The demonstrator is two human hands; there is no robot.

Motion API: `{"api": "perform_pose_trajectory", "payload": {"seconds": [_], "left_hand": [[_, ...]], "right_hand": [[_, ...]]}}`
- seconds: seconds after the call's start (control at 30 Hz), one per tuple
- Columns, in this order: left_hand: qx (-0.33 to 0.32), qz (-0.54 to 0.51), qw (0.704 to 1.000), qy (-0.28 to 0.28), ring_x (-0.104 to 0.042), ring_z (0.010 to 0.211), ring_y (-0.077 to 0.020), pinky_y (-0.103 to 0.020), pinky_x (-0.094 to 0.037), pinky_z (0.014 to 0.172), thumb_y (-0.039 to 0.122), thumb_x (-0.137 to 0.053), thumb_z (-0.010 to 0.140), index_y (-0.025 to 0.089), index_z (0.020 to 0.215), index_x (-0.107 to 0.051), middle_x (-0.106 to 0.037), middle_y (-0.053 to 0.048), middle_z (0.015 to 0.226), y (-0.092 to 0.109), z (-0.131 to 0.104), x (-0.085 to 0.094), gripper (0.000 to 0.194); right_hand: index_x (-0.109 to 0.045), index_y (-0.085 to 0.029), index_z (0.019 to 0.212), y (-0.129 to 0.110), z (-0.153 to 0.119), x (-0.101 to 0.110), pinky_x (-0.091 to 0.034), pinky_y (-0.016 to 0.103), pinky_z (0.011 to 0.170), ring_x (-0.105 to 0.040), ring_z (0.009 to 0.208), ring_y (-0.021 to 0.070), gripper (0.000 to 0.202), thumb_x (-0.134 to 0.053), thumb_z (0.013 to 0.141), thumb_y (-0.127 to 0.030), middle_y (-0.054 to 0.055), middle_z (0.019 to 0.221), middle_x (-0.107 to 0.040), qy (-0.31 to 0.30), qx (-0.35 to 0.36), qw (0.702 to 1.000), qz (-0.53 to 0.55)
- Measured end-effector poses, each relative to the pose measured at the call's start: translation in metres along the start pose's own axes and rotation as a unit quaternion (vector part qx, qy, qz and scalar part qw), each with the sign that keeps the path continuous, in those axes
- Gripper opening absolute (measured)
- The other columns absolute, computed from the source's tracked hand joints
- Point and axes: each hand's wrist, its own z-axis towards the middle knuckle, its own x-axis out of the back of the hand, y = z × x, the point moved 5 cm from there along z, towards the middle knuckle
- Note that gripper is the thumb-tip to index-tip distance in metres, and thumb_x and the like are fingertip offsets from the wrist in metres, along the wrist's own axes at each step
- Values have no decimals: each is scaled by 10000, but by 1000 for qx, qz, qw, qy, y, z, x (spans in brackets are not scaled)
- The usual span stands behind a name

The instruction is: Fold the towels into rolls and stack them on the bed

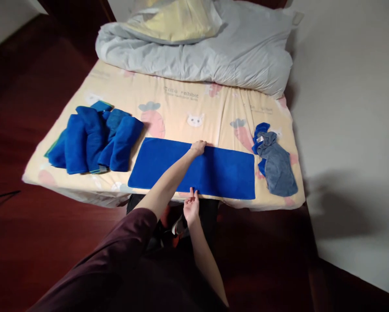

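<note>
A blue cloth (230,171) lies flat as a long rectangle near the bed's front edge. My left hand (199,147) reaches across it, fingers closed at the middle of its far edge. At the near edge, opposite, my right hand (191,207) is palm up, with two fingers stretched out and their tips touching the cloth's border. Several crumpled blue cloths (92,138) are heaped on the left of the bed. To the right lies a rumpled grey cloth (279,169) beside a crumpled blue one (262,130).
The bed (181,97) has a cream sheet printed with carrots and cats. A rolled white quilt (246,56) lies across its far end, with a yellow item in clear wrapping (178,19) on top. A pale wall (350,130) stands to the right.
</note>
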Motion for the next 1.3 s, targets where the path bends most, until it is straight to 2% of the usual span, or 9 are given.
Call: {"api": "perform_pose_trajectory", "payload": {"seconds": [0.1, 0.3, 0.4, 0.5, 0.73, 0.97, 1.07, 1.17, 1.3], "left_hand": [[21, -1, 1000, 11, -640, 1301, -285, -406, -505, 1151, 124, -515, 987, 124, 1444, -643, -634, -199, 1402, 1, 4, 5, 475], [51, -7, 999, 9, -624, 1324, -322, -441, -486, 1177, 182, -604, 992, 106, 1388, -687, -638, -213, 1361, 7, 8, 10, 412], [68, -21, 997, 7, -633, 1326, -335, -458, -495, 1168, 209, -626, 1010, 77, 1362, -692, -645, -239, 1347, 9, 9, 16, 381], [76, -43, 996, 6, -693, 1236, -310, -415, -540, 1096, 196, -645, 1002, 50, 1336, -685, -670, -256, 1292, 10, 8, 22, 367], [67, -84, 994, 23, -760, 963, -229, -324, -581, 925, 111, -570, 990, 29, 1332, -645, -732, -197, 1057, 11, 2, 36, 359], [52, -113, 991, 46, -728, 729, -206, -287, -590, 819, 87, -560, 937, 45, 1298, -685, -741, -125, 819, 12, -14, 53, 384], [41, -124, 990, 60, -704, 663, -187, -276, -587, 816, 73, -542, 928, 59, 1279, -703, -751, -110, 795, 14, -28, 64, 387], [30, -136, 987, 76, -695, 648, -184, -278, -585, 826, 67, -556, 909, 64, 1244, -720, -756, -100, 773, 15, -44, 78, 373], [12, -151, 982, 109, -704, 696, -200, -284, -581, 842, 53, -587, 858, 69, 1213, -729, -755, -94, 755, 18, -68, 102, 383]], "right_hand": [[-740, -280, 1108, -2, -4, 0, -547, 213, 583, -497, 555, 74, 208, -569, 1058, -387, 36, 1481, -713, 35, -23, 998, 40], [-737, -279, 1140, -9, -6, -4, -506, 191, 531, -400, 494, 64, 221, -530, 1068, -310, 27, 1470, -721, 23, -31, 997, 63], [-752, -275, 1123, -11, -7, -1, -553, 205, 582, -478, 549, 70, 226, -554, 1064, -367, 34, 1481, -711, 23, -15, 999, 38], [-752, -275, 1096, -8, -10, 4, -592, 205, 675, -563, 638, 73, 203, -562, 1058, -335, 35, 1528, -677, 41, -20, 997, 58], [-722, -264, 1061, -7, -21, 6, -623, 248, 802, -645, 774, 96, 152, -573, 1033, -274, 47, 1532, -672, 30, -17, 996, 81], [-720, -241, 1056, -12, -46, 20, -589, 283, 806, -672, 849, 126, 164, -735, 961, -374, 80, 1488, -701, 28, 0, 996, 86], [-699, -224, 1012, -21, -56, 29, -558, 290, 799, -681, 882, 145, 244, -789, 912, -428, 95, 1388, -753, 43, 24, 998, 45], [-655, -210, 926, -33, -66, 42, -517, 289, 773, -640, 791, 137, 321, -816, 863, -480, 80, 1114, -808, 76, 61, 995, 17], [-543, -219, 791, -57, -82, 52, -435, 265, 667, -506, 637, 109, 520, -849, 764, -639, -23, 728, -635, 48, 164, 985, -23]]}}
